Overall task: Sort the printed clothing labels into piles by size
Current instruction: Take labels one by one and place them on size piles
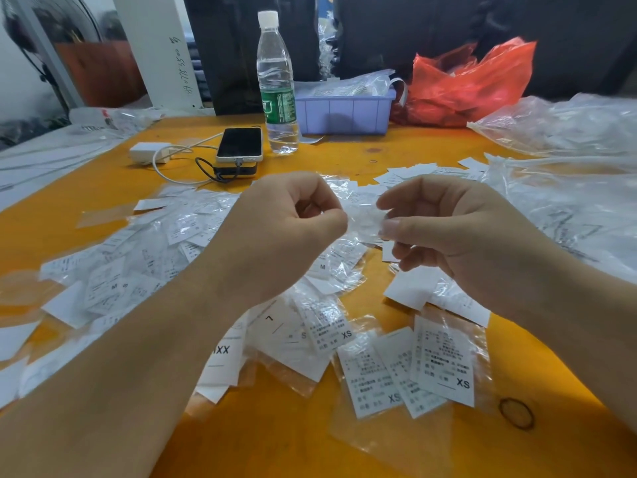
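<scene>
My left hand and my right hand are raised over the middle of the orange table. Between them they pinch one small label in a clear plastic sleeve, each hand at one end. Its print is too blurred to read. Below the hands lie three labels marked XS side by side at the front right. A label marked XX and others marked L, S and XS overlap at the front centre. A wide heap of mixed sleeved labels spreads to the left.
A water bottle, a phone on a power bank, a white charger, a purple bin and a red plastic bag stand at the back. Clear plastic bags pile up on the right. A rubber band lies at front right.
</scene>
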The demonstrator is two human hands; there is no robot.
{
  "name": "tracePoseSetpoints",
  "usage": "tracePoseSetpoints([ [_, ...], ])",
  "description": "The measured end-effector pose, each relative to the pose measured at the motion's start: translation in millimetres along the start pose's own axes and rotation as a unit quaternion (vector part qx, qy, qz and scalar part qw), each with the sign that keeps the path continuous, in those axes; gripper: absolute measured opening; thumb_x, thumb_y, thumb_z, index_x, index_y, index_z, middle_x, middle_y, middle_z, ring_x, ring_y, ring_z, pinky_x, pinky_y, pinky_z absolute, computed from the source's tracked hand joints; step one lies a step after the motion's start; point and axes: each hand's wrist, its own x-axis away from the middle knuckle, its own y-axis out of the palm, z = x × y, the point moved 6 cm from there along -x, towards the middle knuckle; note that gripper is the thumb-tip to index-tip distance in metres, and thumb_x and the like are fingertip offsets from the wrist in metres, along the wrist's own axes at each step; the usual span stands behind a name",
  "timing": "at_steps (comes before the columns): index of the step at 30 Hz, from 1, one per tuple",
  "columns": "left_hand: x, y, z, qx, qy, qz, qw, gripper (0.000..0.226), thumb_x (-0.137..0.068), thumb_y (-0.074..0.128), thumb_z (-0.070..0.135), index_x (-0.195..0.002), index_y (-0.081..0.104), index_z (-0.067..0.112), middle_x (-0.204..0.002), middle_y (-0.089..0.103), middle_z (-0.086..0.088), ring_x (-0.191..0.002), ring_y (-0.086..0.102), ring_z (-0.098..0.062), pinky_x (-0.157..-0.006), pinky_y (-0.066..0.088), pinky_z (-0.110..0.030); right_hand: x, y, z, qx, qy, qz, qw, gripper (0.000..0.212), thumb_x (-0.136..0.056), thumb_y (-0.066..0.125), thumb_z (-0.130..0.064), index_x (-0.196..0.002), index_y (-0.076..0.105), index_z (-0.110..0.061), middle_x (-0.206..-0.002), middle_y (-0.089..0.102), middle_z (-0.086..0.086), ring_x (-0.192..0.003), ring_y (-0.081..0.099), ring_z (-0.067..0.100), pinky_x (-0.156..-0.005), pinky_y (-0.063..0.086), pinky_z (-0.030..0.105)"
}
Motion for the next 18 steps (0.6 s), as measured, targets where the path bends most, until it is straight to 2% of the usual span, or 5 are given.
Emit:
tracePoseSetpoints([
  [3,-2.3,-1.5,-5.6,0.020,-0.016,-0.005,1.000,0.016,-0.086,0.064,0.037,-0.076,0.066,0.024,-0.054,0.054,0.013,-0.049,0.047,0.001,-0.046,0.041,-0.014,1.1,-0.4,-2.5,0.010,-0.015,0.005,1.000,0.023,-0.082,0.065,0.008,-0.098,0.065,-0.008,-0.070,0.065,0.004,-0.058,0.058,0.015,-0.055,0.051,0.027],
  [6,-3.1,9.3,-14.0,0.047,-0.067,-0.077,0.994,0.031,-0.077,0.053,0.057,-0.086,0.067,0.031,-0.074,0.064,0.012,-0.063,0.057,0.001,-0.062,0.047,-0.026,2.1,3.2,-2.9,0.041,-0.026,-0.009,0.999,0.030,-0.081,0.067,0.008,-0.105,0.060,-0.010,-0.072,0.069,0.006,-0.059,0.059,0.018,-0.055,0.050,0.027],
  [11,1.6,22.6,-12.4,0.039,-0.070,-0.127,0.989,0.013,-0.088,0.065,0.042,-0.085,0.070,0.030,-0.074,0.070,0.013,-0.062,0.062,0.001,-0.063,0.045,-0.023,1.7,3.0,-3.6,0.083,-0.051,-0.008,0.995,0.038,-0.081,0.069,0.004,-0.110,0.056,-0.016,-0.075,0.072,0.006,-0.061,0.060,0.018,-0.060,0.050,0.031],
  [14,1.4,21.1,-12.9,0.042,-0.075,-0.118,0.989,0.010,-0.086,0.066,0.039,-0.084,0.070,0.031,-0.073,0.070,0.015,-0.062,0.062,0.002,-0.061,0.045,-0.021,0.7,-3.9,-2.9,0.205,-0.063,0.024,0.976,0.033,-0.084,0.066,-0.004,-0.108,0.058,-0.025,-0.079,0.072,-0.003,-0.066,0.063,0.018,-0.066,0.054,0.039],
  [18,1.1,20.2,-14.4,0.043,-0.085,-0.112,0.989,0.007,-0.086,0.067,0.037,-0.085,0.070,0.031,-0.074,0.070,0.016,-0.063,0.064,0.001,-0.059,0.051,-0.021,0.1,-10.3,-0.3,0.430,-0.039,0.023,0.902,0.029,-0.085,0.061,-0.013,-0.105,0.061,-0.033,-0.092,0.063,-0.017,-0.067,0.054,0.002,-0.060,0.040,0.021],
])
